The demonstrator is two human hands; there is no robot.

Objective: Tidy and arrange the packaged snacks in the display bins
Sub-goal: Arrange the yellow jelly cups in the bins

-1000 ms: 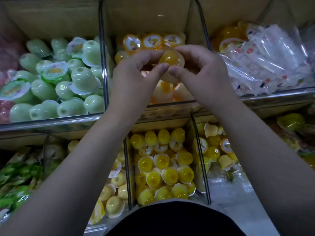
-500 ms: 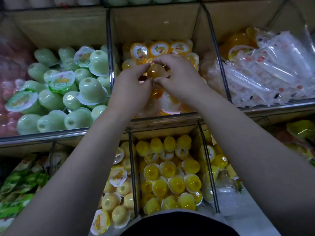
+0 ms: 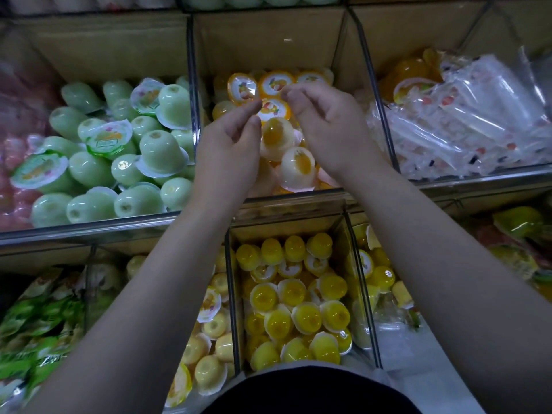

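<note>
In the upper-middle bin, orange jelly cups show printed lids along the back, and two in front sit dome-up. Green cups lie jumbled in the upper-left bin, and yellow cups crowd the lower-centre bin.

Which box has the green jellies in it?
The bin just left of the left hand. Its cups are pale green, while the middle bin holds orange ones.

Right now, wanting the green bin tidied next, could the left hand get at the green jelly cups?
Likely yes: the left hand holds nothing, and the green jelly cups lie uncovered just beyond the divider beside it.
</note>
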